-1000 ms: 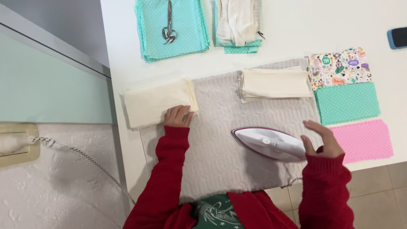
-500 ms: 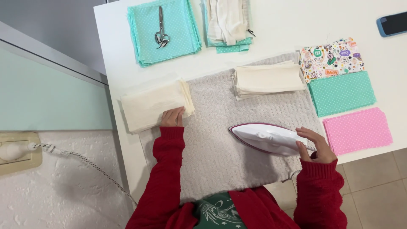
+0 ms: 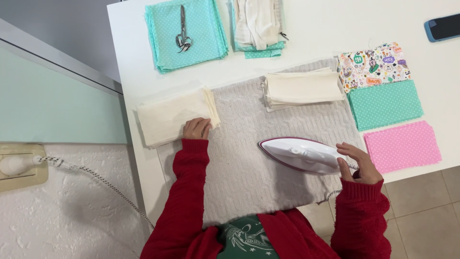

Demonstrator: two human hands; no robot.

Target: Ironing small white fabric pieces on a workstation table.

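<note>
Grey knitted cloth [image 3: 239, 158] covers the near middle of the white table [image 3: 316, 43], reaching its near edge. The iron [image 3: 299, 154], white with a dark red rim, lies flat on the right part of this cloth, tip pointing left. The right hand [image 3: 357, 162] rests against the rear end of the iron, fingers loosely curled around it; whether the grip is firm cannot be told. The left hand [image 3: 196, 128] is closed on the near right corner of a stack of cream fabric pieces [image 3: 167, 117], which lies at the left edge of the table and partly overlaps the grey cloth.

A second cream stack [image 3: 302, 88] sits on the far right corner of the grey cloth. Just beside it to the right, three fabric pieces lie in a row toward the near edge: a printed piece [image 3: 373, 64], a teal dotted piece [image 3: 385, 104] and a pink dotted piece [image 3: 402, 145]. At the far edge, scissors [image 3: 182, 29] lie on a stack of teal dotted squares [image 3: 206, 43]; a bundle of cream strips [image 3: 258, 21] lies beside it. A phone [image 3: 443, 26] lies at the far right corner. A braided cord [image 3: 91, 175] runs from a wall socket [image 3: 19, 165] on the left.
</note>
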